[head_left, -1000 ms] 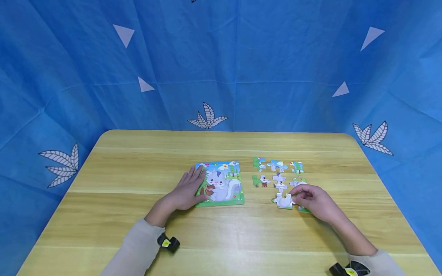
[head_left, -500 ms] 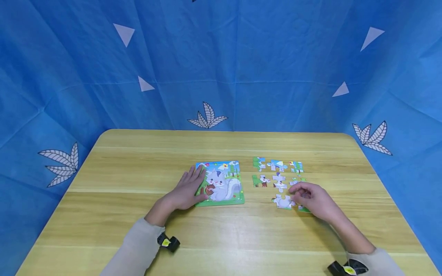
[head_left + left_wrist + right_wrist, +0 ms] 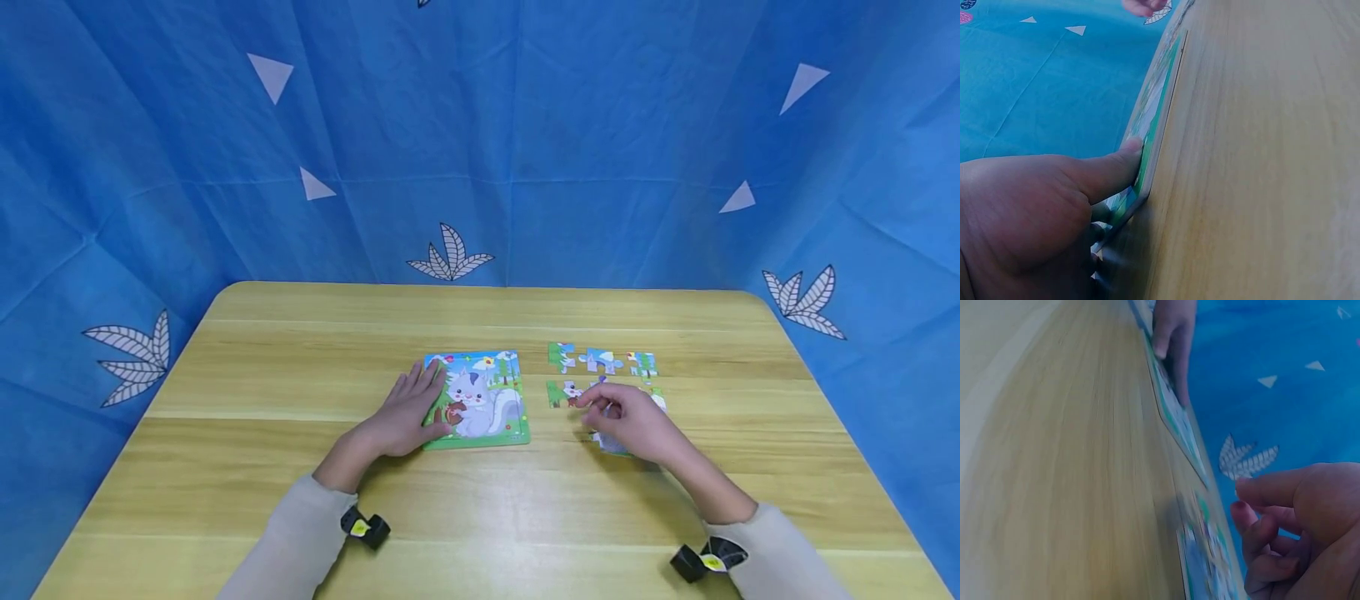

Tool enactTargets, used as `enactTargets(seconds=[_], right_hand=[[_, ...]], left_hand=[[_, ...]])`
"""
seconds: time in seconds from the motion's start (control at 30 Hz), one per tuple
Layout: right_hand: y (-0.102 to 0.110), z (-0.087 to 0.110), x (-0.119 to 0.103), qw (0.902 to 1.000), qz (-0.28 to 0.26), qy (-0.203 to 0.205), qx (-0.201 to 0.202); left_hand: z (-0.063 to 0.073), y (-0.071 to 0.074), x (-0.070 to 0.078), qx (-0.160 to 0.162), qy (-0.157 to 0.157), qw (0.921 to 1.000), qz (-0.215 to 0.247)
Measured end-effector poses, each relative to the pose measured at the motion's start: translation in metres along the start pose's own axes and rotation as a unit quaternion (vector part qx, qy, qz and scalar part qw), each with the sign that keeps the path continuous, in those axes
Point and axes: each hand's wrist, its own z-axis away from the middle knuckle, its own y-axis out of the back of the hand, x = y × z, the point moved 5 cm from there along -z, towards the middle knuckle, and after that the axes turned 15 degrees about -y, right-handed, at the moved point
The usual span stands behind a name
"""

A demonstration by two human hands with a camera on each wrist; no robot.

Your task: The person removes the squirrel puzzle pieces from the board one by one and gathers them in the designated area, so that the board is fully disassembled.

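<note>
A square picture puzzle (image 3: 487, 408) with a grey squirrel and a green border lies flat on the table. My left hand (image 3: 405, 412) rests on its left side, fingers extended; in the left wrist view the thumb (image 3: 1113, 169) touches the puzzle's edge. To the right are several loose jigsaw pieces (image 3: 602, 360) in rows. My right hand (image 3: 630, 421) hovers over the lower ones and hides some of them. Its fingers (image 3: 1266, 534) are loosely bent, with the thumb and index finger apart and no piece visible between them.
The wooden table (image 3: 480, 525) has a blue curtain (image 3: 480, 142) with leaf and triangle prints behind it and along both sides. A black strapped camera sits on each wrist, the left one (image 3: 365, 527) near the sleeve cuff.
My right hand has left the lower right pieces and moved leftward, over the middle of the loose pieces. The left hand stays on the puzzle.
</note>
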Motion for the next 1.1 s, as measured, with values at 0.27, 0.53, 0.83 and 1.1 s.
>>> enactTargets(seconds=[0.27,0.53,0.83,1.1], right_hand=[[-0.029,-0.018,-0.024,0.9992,-0.002,0.029,-0.026],[-0.058,-0.032,-0.048,0.9967,0.0,0.066,-0.047],[-0.086,-0.048,-0.068,0.9949,-0.014,0.073,-0.068],[-0.102,-0.061,-0.077,0.9951,-0.01,0.075,-0.065]], left_hand=[[0.0,0.0,0.0,0.001,-0.001,1.0,0.002],[0.001,0.004,0.007,0.004,-0.011,0.9999,0.008],[0.002,0.005,0.008,0.003,-0.005,0.9999,0.014],[0.0,0.002,0.003,0.005,-0.005,0.9999,0.01]])
